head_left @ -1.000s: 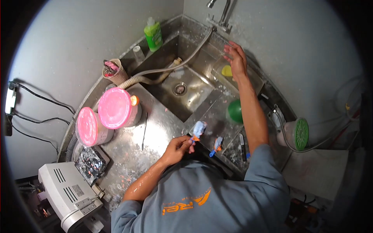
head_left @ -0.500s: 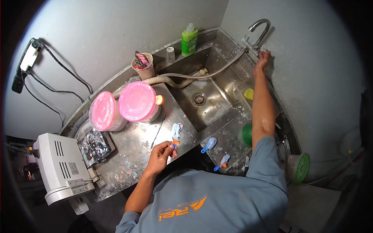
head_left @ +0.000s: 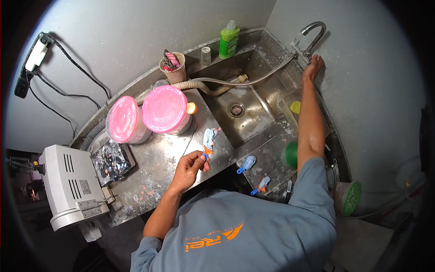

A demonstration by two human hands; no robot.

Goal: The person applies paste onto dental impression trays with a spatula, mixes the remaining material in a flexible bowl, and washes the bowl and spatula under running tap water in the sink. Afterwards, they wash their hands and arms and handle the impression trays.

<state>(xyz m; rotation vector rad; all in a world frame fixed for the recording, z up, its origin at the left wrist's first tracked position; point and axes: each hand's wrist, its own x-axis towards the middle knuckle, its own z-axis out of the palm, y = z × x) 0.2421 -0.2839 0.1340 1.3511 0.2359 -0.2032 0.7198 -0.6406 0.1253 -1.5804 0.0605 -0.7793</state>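
Note:
My left hand (head_left: 191, 168) pinches the blue handle of a dental impression tray (head_left: 210, 141), filled with light-blue impression material with orange and pink bits. It is held up over the steel counter's front edge. My right hand (head_left: 311, 69) reaches far out to the base of the curved tap (head_left: 313, 38). Its fingers are stretched out beside the tap's handle; whether they touch it is hard to see. No water stream shows at the spout. A second impression tray (head_left: 247, 164) and a third impression tray (head_left: 261, 185) lie on the ledge right of my left hand.
Two pink-lidded tubs (head_left: 164, 109) stand on the steel counter (head_left: 154, 167). The sink (head_left: 253, 113) has a hose (head_left: 267, 75) across it. Behind are green soap (head_left: 229, 41) and a basket (head_left: 176, 71). A white machine (head_left: 72, 186) stands left; a knife (head_left: 288, 188) lies right.
The view has shifted slightly, so the sink and tubs appear a little higher and further right. My left hand still holds the tray; my right hand stays at the tap, its fingers straighter.

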